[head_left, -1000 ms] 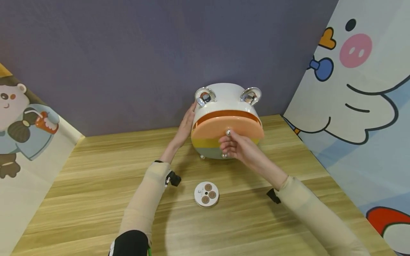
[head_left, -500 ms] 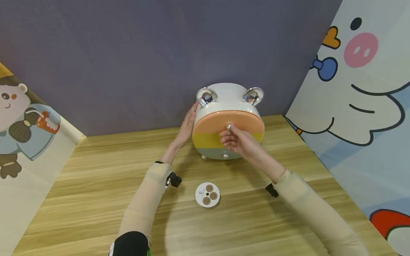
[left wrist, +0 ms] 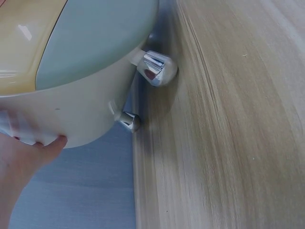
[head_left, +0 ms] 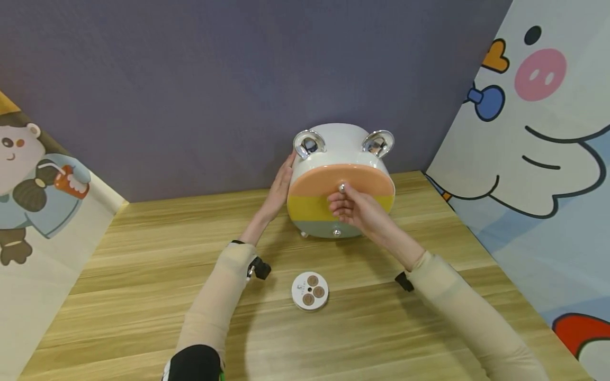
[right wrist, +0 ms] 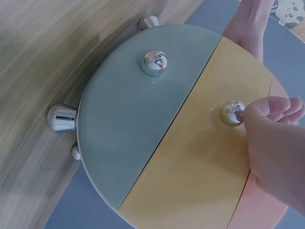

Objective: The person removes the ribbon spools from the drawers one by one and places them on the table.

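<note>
Purple-grey wall (head_left: 214, 95) behind wooden tabletop (head_left: 143, 301) | drawer cabinet (head_left: 310, 208) centre frame, fronts flush | left hand (head_left: 278, 191) straight-fingered along its left-of-frame side, bracing it, I judge | right hand (head_left: 364, 214) at the top knob (head_left: 341, 187) (pinching or merely pushing, I can't tell)

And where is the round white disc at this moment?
In the head view, the white disc lies on the wooden table in front of the striped box, nearer the left sleeve than the right sleeve.

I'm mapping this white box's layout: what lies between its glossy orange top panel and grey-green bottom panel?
A glossy yellow panel, adjoining both, shows in the head view, partly behind the right hand, and in the right wrist view.
</note>
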`<state>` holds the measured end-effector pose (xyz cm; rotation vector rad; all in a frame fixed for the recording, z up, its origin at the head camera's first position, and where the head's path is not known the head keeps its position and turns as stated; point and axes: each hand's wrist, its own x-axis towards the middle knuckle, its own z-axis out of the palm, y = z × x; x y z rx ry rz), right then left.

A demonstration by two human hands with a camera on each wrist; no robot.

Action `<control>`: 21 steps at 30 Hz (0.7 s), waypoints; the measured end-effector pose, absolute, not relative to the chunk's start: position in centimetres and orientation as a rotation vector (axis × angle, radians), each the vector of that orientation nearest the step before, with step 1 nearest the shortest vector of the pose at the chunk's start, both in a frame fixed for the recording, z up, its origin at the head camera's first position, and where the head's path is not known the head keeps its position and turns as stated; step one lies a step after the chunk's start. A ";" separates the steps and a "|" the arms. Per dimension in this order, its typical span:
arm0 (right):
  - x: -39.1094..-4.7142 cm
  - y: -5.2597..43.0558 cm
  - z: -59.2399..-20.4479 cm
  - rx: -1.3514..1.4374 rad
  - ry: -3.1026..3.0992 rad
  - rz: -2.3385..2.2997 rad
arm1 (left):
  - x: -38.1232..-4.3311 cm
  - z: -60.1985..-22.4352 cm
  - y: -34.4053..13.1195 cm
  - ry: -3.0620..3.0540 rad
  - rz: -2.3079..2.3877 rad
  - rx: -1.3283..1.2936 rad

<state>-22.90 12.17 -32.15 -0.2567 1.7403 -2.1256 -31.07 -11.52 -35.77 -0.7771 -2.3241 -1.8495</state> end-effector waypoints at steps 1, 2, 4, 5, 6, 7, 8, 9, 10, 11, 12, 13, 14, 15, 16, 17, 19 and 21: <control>-22.9 12.2 -32.2 -0.256 1.743 -2.125 | -31.1 -35.8 -11.5 -2.326 -1.850 -0.779; -22.9 12.2 -32.2 -0.256 1.745 -2.123 | -31.0 -35.8 -11.5 -2.327 -1.850 -0.781; -22.9 12.2 -32.2 -0.255 1.748 -2.120 | -31.1 -35.8 -11.5 -2.328 -1.850 -0.783; -22.8 12.2 -32.2 -0.254 1.747 -2.120 | -31.1 -35.9 -11.5 -2.327 -1.852 -0.785; -22.8 12.2 -32.2 -0.253 1.748 -2.119 | -31.1 -35.9 -11.5 -2.327 -1.851 -0.785; -22.8 12.2 -32.3 -0.250 1.746 -2.118 | -31.1 -35.9 -11.5 -2.325 -1.850 -0.788; -22.8 12.2 -32.3 -0.249 1.748 -2.113 | -31.1 -35.9 -11.5 -2.322 -1.850 -0.789; -22.8 12.3 -32.3 -0.248 1.750 -2.106 | -31.1 -36.0 -11.5 -2.322 -1.850 -0.787; -22.8 12.3 -32.4 -0.249 1.750 -2.099 | -31.1 -36.0 -11.5 -2.322 -1.853 -0.786; -22.7 12.4 -32.5 -0.249 1.753 -2.089 | -31.1 -36.0 -11.5 -2.320 -1.857 -0.786; -22.7 12.5 -32.6 -0.247 1.758 -2.076 | -31.1 -36.0 -11.5 -2.321 -1.859 -0.784; -22.6 12.6 -32.7 -0.245 1.764 -2.062 | -31.1 -36.0 -11.5 -2.318 -1.865 -0.784; -22.5 12.7 -32.9 -0.246 1.774 -2.044 | -31.1 -35.9 -11.5 -2.317 -1.869 -0.782; -22.4 12.9 -33.1 -0.249 1.777 -2.031 | -31.1 -35.9 -11.6 -2.318 -1.873 -0.780; -22.2 13.1 -33.3 -0.249 1.783 -2.017 | -31.1 -35.9 -11.6 -2.315 -1.876 -0.782; -22.1 13.2 -33.6 -0.245 1.789 -2.001 | -31.1 -35.9 -11.5 -2.313 -1.876 -0.785; -21.9 13.6 -34.2 -0.241 1.790 -1.973 | -31.1 -35.9 -11.5 -2.310 -1.876 -0.789; -21.7 13.8 -34.9 -0.227 1.778 -1.956 | -31.2 -35.9 -11.5 -2.311 -1.876 -0.789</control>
